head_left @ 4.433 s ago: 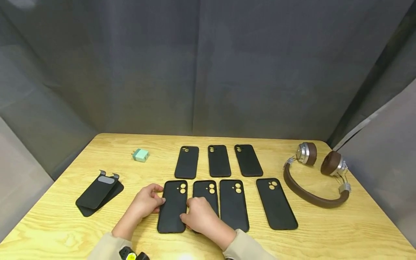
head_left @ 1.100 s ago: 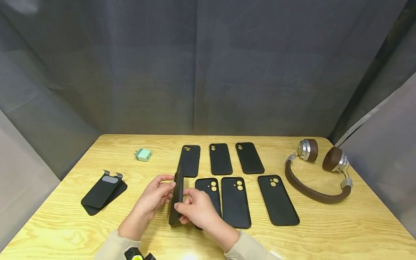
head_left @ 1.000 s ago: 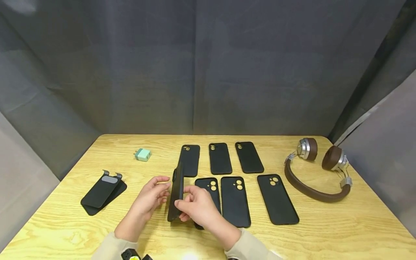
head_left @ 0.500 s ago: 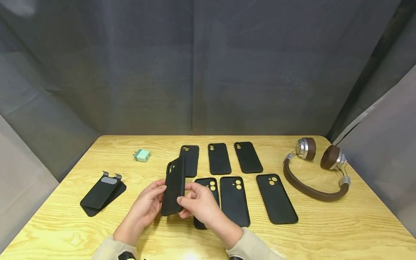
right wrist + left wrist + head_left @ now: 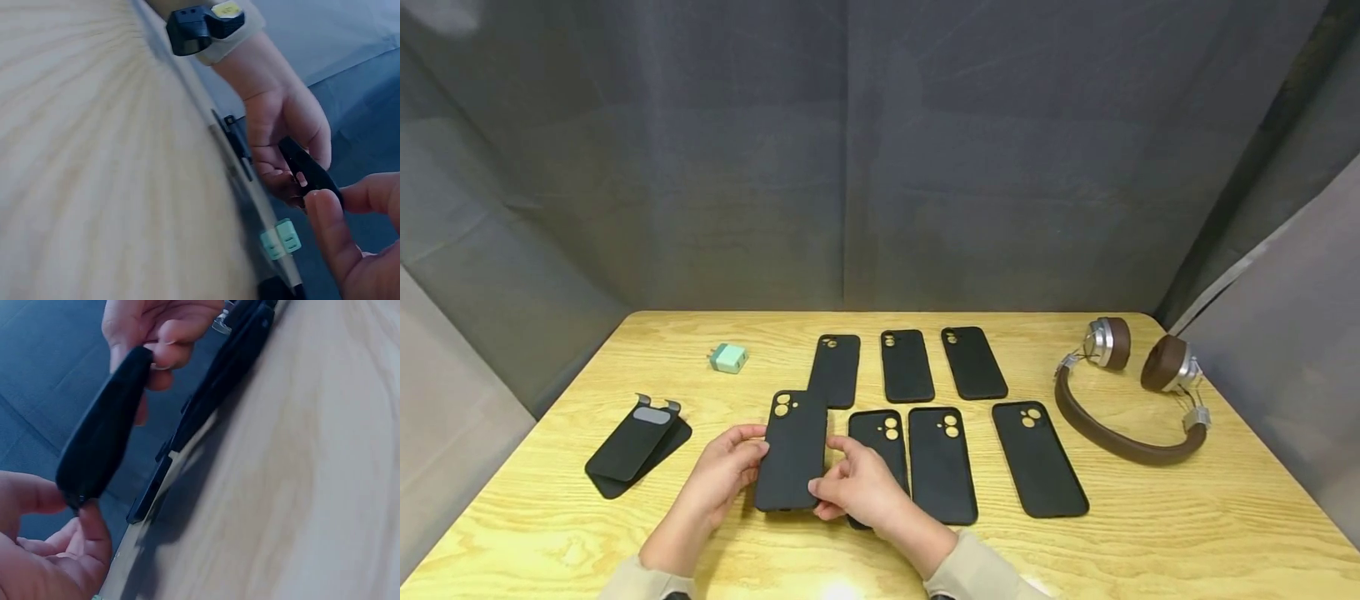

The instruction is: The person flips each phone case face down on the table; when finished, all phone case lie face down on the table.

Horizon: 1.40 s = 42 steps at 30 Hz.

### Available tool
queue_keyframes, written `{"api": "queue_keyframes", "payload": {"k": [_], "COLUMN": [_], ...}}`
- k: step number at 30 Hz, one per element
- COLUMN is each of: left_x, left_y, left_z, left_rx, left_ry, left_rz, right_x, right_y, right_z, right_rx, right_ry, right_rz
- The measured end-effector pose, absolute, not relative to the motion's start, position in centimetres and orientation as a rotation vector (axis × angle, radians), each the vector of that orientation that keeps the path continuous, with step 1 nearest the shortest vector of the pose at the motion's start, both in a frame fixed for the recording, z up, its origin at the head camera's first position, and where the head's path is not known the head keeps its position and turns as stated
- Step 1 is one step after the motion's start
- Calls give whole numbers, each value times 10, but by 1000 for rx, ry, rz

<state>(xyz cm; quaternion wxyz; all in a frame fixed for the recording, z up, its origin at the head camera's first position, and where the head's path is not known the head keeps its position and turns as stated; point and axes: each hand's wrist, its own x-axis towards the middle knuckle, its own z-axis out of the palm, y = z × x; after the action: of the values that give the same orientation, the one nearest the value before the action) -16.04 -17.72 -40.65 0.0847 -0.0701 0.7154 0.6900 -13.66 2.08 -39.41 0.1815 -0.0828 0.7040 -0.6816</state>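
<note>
both hands hold one black phone case (image 5: 792,452) above the table (image 5: 1150,533). the left hand (image 5: 722,475) pinches its left edge with curled fingers. the right hand (image 5: 857,492) pinches its near right corner.

I see a matte black phone case (image 5: 792,450), camera cutouts at its far end, held flat just above the table between both hands.

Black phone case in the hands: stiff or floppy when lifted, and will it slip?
The black phone case looks thin and hollow, so probably light. Held off the table by its edges between left hand and right hand, it stays flat: likely fairly firm. Its matte surface suggests decent grip.
</note>
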Motion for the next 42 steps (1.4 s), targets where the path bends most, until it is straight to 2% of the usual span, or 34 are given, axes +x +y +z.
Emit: {"api": "queue_keyframes", "payload": {"k": [10, 19, 32, 42], "left_x": [-153, -151, -153, -152], "left_y": [-180, -177, -174, -175], "left_z": [-411, -404, -405, -403], "left_rx": [-164, -122, -58, -43], "left_ry": [2416, 2591, 2706, 2727], "left_rz": [1656, 1376, 1174, 1082], "right_x": [-133, -136, -139, -138], "right_y": [16, 12, 4, 3], "right_z": [-405, -405, -406, -405], "right_rx": [-186, -262, -314, -335], "right_ry": [2106, 2304, 2491, 2500], "right_rz": [-1646, -1436, -1198, -1184]}}
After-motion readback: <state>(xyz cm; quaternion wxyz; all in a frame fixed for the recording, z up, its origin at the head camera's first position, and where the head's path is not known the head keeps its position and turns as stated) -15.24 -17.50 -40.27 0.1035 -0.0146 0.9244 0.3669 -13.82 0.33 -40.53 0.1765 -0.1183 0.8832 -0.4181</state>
